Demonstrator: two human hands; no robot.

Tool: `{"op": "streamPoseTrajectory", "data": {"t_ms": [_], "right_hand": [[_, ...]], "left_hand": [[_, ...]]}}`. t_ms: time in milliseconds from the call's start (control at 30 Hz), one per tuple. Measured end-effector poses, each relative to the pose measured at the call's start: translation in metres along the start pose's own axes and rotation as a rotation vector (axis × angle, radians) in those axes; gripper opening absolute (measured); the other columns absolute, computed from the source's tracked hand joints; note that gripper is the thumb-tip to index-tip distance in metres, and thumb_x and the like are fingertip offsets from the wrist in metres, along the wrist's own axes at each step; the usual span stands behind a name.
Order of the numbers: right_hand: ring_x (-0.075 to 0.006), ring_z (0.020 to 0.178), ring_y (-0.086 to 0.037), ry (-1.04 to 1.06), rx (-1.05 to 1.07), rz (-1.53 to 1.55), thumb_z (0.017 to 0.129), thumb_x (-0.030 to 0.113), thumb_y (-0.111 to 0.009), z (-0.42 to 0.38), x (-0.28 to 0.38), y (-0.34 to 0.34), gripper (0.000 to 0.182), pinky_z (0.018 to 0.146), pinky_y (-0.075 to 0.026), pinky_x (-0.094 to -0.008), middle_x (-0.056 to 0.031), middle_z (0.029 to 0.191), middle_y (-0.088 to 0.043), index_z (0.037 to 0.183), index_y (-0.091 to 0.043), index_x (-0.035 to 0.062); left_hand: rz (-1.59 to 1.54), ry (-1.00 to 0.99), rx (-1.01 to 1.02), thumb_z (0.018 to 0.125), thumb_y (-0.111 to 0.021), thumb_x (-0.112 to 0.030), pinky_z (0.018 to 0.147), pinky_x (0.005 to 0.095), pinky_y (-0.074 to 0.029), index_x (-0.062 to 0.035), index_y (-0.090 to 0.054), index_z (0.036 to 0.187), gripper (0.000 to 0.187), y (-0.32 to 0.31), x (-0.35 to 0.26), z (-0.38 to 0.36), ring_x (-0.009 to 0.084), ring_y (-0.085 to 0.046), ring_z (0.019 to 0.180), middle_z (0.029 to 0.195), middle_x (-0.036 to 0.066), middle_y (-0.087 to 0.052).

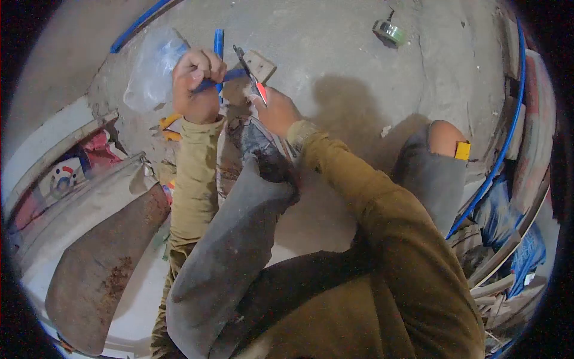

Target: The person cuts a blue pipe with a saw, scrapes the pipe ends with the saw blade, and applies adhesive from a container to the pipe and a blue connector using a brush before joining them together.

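Observation:
My left hand (199, 84) is closed around a short blue pipe (234, 74), whose end points toward my right hand. My right hand (277, 112) grips a slim dark tool with a red part (253, 76), tilted up and left; its exact kind is unclear. The tool crosses close to the pipe's end. Behind them, another blue pipe (219, 45) lies on the floor beside a small wooden block (261, 64). Left of my left wrist are orange-handled pliers (169, 125), partly covered by the sleeve.
A clear plastic bag (152, 75) rests on the concrete floor (317, 36) left of my hands. Farther off is a green tape measure (390, 33). Along the right side runs a long blue pipe (508, 143) next to wood scraps and bags. A brown-stained board (107, 269) leans at the left.

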State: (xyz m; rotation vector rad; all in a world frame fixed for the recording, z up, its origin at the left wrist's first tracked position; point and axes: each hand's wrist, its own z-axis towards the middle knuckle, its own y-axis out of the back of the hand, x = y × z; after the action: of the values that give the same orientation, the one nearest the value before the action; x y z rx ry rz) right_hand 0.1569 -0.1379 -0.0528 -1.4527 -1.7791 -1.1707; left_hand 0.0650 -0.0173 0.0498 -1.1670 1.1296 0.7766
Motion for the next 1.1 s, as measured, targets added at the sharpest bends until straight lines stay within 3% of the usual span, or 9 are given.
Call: {"op": "streamPoseTrajectory", "data": {"t_ms": [167,467,767,967,1067,1100], "right_hand": [[-0.0473,0.096,-0.06,0.081,-0.116,-0.065,0.094,0.03,-0.056,-0.023,0.012,0.004,0.036,0.082,-0.048,-0.0514,-0.0282,0.102,-0.063,0.109,-0.057,-0.0024],[-0.048,0.09,-0.061,-0.03,-0.035,-0.03,0.092,0.032,-0.059,-0.026,0.028,0.008,0.036,0.078,-0.048,-0.053,-0.0278,0.096,-0.064,0.102,-0.059,-0.0029],[-0.0481,0.09,-0.062,-0.018,-0.048,-0.082,0.092,0.031,-0.058,-0.022,0.03,0.007,0.036,0.078,-0.049,-0.0527,-0.0287,0.096,-0.064,0.103,-0.059,-0.0031],[-0.0468,0.091,-0.062,0.032,-0.047,-0.11,0.092,0.03,-0.058,-0.019,0.026,0.002,0.037,0.078,-0.048,-0.0536,-0.0286,0.093,-0.064,0.105,-0.058,-0.0046],[-0.0442,0.094,-0.061,0.023,0.081,-0.14,0.094,0.033,-0.054,0.002,-0.006,0.001,0.041,0.08,-0.047,-0.0544,-0.0274,0.099,-0.062,0.11,-0.057,-0.005],[-0.0439,0.094,-0.061,0.142,0.126,-0.206,0.094,0.032,-0.054,0.012,-0.016,0.007,0.041,0.08,-0.048,-0.0537,-0.027,0.1,-0.062,0.11,-0.057,-0.005]], "left_hand": [[-0.047,-0.051,-0.013,0.075,-0.051,-0.029,0.052,0.0299,-0.028,-0.0084,-0.034,0.068,0.028,0.0,0.01,-0.007,0.0153,-0.031,0.052,0.054,0.006,-0.037],[-0.116,0.044,0.143,0.074,-0.052,-0.033,0.053,0.0309,-0.026,-0.0091,-0.035,0.068,0.03,0.016,0.006,0.001,0.0146,-0.03,0.051,0.054,0.005,-0.035],[-0.128,0.109,0.236,0.077,-0.052,-0.035,0.055,0.0316,-0.031,-0.0093,-0.035,0.065,0.033,0.018,-0.001,0.005,0.0161,-0.033,0.049,0.052,0.003,-0.034],[-0.162,0.053,0.222,0.079,-0.053,-0.035,0.054,0.0315,-0.032,-0.0092,-0.034,0.062,0.036,0.022,0.005,0.004,0.0143,-0.035,0.047,0.053,0.001,-0.032],[-0.196,0.009,0.204,0.082,-0.054,-0.039,0.051,0.0292,-0.031,-0.0081,-0.037,0.067,0.038,0.024,0.007,0.011,0.0133,-0.036,0.048,0.054,0.001,-0.035],[-0.218,0.019,0.173,0.083,-0.054,-0.042,0.051,0.0284,-0.031,-0.0078,-0.038,0.069,0.04,0.023,0.003,0.013,0.0132,-0.035,0.048,0.054,0.001,-0.036]]}}
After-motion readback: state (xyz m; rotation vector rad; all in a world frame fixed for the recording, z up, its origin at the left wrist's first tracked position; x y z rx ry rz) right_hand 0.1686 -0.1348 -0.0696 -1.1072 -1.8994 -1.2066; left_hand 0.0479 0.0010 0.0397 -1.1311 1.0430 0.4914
